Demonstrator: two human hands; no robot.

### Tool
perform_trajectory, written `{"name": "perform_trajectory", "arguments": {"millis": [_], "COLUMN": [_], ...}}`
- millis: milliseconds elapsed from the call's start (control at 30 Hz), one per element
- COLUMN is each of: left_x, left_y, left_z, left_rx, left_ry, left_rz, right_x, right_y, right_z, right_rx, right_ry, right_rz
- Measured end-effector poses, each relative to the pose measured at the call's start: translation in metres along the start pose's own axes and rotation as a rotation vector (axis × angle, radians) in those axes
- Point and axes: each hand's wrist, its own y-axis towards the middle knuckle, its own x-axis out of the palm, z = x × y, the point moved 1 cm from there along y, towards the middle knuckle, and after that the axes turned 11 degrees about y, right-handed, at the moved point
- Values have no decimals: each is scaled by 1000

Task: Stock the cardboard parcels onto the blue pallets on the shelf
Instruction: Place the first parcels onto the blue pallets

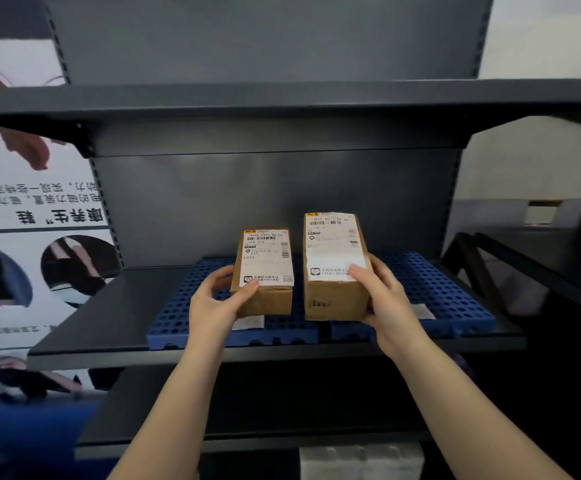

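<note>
Two cardboard parcels with white shipping labels are over the blue pallets on the middle shelf. My left hand (214,301) grips the smaller parcel (264,271) at its near left corner, thumb on the label. My right hand (384,292) grips the larger parcel (334,268) at its near right corner, thumb on top. The left blue pallet (178,317) and right blue pallet (441,289) lie side by side on the dark shelf (109,306). Whether the parcels rest on the pallets or hover just above cannot be told.
A dark upper shelf (282,98) overhangs the parcels. White paper slips (422,311) lie on the pallets. A lower shelf (282,410) sits below, with white packages (361,460) under it. A printed poster (32,237) stands left; a dark frame (524,265) is to the right.
</note>
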Motion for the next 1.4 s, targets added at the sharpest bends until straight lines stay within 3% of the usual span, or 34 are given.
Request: {"name": "perform_trajectory", "arguments": {"millis": [367, 667, 1200, 1333, 1400], "left_x": [-64, -78, -79, -72, -54], "left_y": [121, 205, 241, 230, 218], "left_z": [-47, -84, -95, -81, -62], "left_rx": [-69, -154, -90, 139, 265], "left_ry": [90, 232, 500, 673, 590], "left_rz": [13, -19, -32, 113, 101], "right_x": [98, 146, 162, 156, 148], "right_y": [72, 117, 152, 153, 154], "right_z": [52, 82, 95, 91, 87], "right_rx": [45, 47, 49, 38, 24], "right_ry": [8, 18, 29, 28, 27], "right_rz": [-36, -11, -27, -30, -14]}}
